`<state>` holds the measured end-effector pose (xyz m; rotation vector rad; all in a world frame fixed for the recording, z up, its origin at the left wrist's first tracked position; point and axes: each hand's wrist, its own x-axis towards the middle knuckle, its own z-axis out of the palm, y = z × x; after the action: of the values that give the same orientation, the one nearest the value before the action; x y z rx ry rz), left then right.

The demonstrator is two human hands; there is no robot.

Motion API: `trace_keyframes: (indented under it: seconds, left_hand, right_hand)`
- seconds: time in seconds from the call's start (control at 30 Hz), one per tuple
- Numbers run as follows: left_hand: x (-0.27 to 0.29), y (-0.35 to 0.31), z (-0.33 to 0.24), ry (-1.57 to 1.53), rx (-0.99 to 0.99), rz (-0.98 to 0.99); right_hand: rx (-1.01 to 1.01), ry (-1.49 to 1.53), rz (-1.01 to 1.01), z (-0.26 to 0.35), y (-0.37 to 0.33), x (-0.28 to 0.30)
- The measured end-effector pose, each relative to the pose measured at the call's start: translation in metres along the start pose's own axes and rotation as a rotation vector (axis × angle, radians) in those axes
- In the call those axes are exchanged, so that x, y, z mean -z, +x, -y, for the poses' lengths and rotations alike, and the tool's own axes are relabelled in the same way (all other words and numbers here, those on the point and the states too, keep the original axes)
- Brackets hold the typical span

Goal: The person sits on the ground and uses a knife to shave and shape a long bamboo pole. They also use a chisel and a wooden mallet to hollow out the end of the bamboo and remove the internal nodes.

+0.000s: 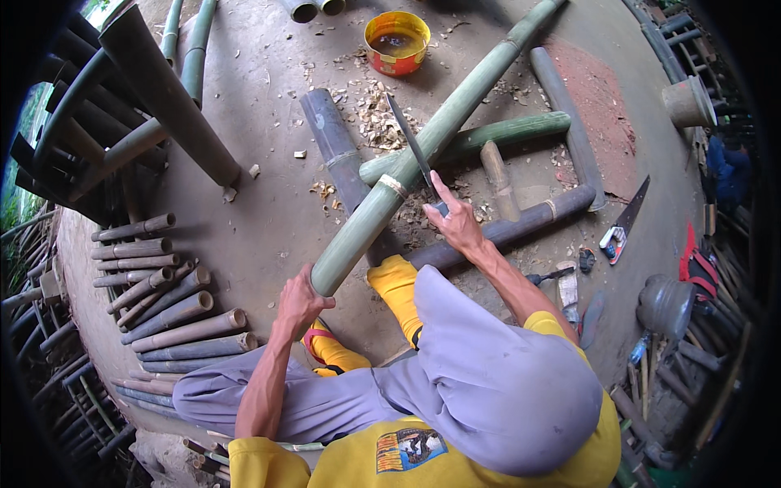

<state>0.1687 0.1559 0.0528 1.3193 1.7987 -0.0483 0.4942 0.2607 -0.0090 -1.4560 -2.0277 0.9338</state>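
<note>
A long green bamboo pole slants from near my knees to the far right, resting over a shorter green bamboo piece. Its near end is in the grip of my left hand, fingers wrapped round the rim. My right hand is closed on the dark handle of a long-bladed knife, with the index finger stretched along it. The blade points up and left and crosses over the pole just beyond a pale node ring. Whether its edge touches the bamboo I cannot tell.
Dark bamboo lengths lie beneath the pole. Wood chips litter the ground near a yellow-red tub of liquid. A handsaw lies at right. Cut bamboo pieces and a dark bamboo frame stand left.
</note>
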Motion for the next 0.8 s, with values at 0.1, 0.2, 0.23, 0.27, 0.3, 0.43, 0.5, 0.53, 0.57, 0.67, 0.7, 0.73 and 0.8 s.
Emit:
trace_keyframes:
  seconds: [0.1,0.2,0.23,0.27,0.3,0.43,0.5,0.53,0.57,0.67,0.7,0.73,0.8]
  left_hand:
    - [0.001,0.012,0.020,-0.031,-0.004,0.030]
    - [0.001,0.016,0.020,-0.072,-0.017,0.065]
    - [0.005,0.020,0.020,-0.070,-0.008,0.083]
    - [0.008,0.023,0.020,-0.067,0.001,0.101]
    - [0.009,0.022,0.022,-0.092,-0.022,0.102]
    - [0.011,0.025,0.026,-0.097,-0.102,0.036]
    - [0.002,0.016,0.013,-0.022,-0.083,-0.015]
    - [0.000,0.013,0.008,0.044,-0.033,-0.063]
    - [0.002,0.013,0.004,0.114,0.002,-0.106]
    - [0.000,0.009,0.009,0.043,-0.011,0.005]
    - [0.000,0.008,0.005,0.010,-0.011,0.047]
    - [-0.002,0.003,0.000,0.000,-0.004,0.018]
    - [-0.005,0.003,-0.003,-0.002,-0.003,0.022]
  right_hand:
    - [0.228,-0.290,0.457,0.025,-0.026,-0.001]
    - [0.069,-0.198,0.170,0.002,-0.011,0.004]
    - [0.064,-0.164,0.168,0.000,-0.011,0.002]
    - [0.058,-0.130,0.166,-0.001,-0.011,-0.001]
    - [0.053,-0.095,0.162,-0.001,-0.013,-0.003]
    - [0.209,-0.370,0.460,0.020,-0.017,0.009]
    - [-0.023,-0.115,0.022,-0.012,-0.002,0.007]
    - [-0.193,-0.002,0.052,0.005,0.005,0.008]
    - [-0.372,0.104,0.070,0.025,0.007,0.015]
    - [0.239,-0.243,0.324,0.020,-0.024,0.001]
    - [0.252,-0.369,0.459,0.018,-0.028,0.004]
    - [0.180,-0.282,0.291,0.004,-0.023,0.006]
    - [-0.143,-0.045,0.089,-0.004,-0.007,0.014]
